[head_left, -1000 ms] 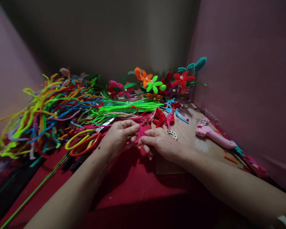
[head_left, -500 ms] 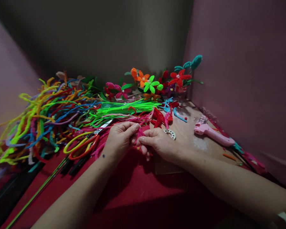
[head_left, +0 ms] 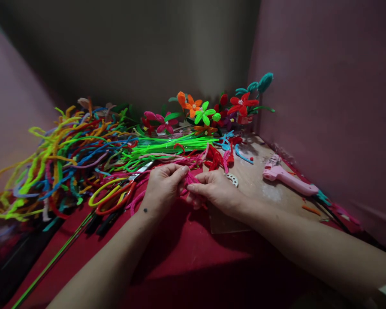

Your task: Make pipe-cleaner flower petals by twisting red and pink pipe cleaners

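Note:
My left hand [head_left: 162, 189] and my right hand [head_left: 214, 191] meet at the middle of the red cloth, both pinching a pink pipe cleaner [head_left: 189, 178] between thumbs and fingers. The pink piece is bent and mostly hidden between the fingertips. A heap of loose pipe cleaners [head_left: 64, 150] in many colours spreads to the left, with a bundle of bright green ones [head_left: 167, 146] just behind my hands. Scissors [head_left: 116, 195] with yellow and red handles lie left of my left hand.
Finished pipe-cleaner flowers [head_left: 206, 113] stand against the back wall. A pink glue gun [head_left: 289, 178] lies on the brown board [head_left: 260, 189] at right, near the pink wall. A small white curved piece [head_left: 232, 179] sits beside my right hand. Green stems [head_left: 51, 262] run along the front left.
Both hands stay together on the pink pipe cleaner; the fingers have shifted slightly as they work it. The view has drifted a little.

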`<act>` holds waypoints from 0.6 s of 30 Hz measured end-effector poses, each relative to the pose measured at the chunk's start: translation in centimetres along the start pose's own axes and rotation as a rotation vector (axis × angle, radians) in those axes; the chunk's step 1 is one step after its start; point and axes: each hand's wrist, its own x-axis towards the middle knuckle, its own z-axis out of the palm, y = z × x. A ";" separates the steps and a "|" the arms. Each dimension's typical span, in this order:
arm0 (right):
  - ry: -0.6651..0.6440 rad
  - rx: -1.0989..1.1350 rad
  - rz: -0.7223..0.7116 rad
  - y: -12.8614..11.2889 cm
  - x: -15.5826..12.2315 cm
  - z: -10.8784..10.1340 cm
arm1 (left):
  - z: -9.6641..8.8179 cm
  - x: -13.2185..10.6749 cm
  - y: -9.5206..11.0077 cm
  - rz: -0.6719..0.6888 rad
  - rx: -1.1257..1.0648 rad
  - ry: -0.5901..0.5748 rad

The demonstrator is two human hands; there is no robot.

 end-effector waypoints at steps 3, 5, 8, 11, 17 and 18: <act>-0.054 0.182 0.020 0.0 0.1 -0.1 | 0.0 -0.1 0.3 -0.048 -0.031 -0.020; -0.053 0.267 0.055 0.1 0.2 -0.3 | 0.0 -0.3 0.4 -0.056 -0.047 -0.014; -0.033 0.323 0.097 0.7 0.5 -0.5 | 0.2 -0.4 0.3 -0.038 -0.054 -0.005; -0.044 0.315 0.113 1.0 0.7 -0.7 | 0.3 -0.5 0.2 -0.017 -0.015 -0.014; 0.053 0.185 0.087 0.3 0.3 -0.6 | 0.2 -0.3 0.1 -0.019 -0.010 -0.065; 0.063 0.172 0.087 0.2 0.2 -0.5 | 0.2 -0.2 0.1 -0.025 -0.015 -0.075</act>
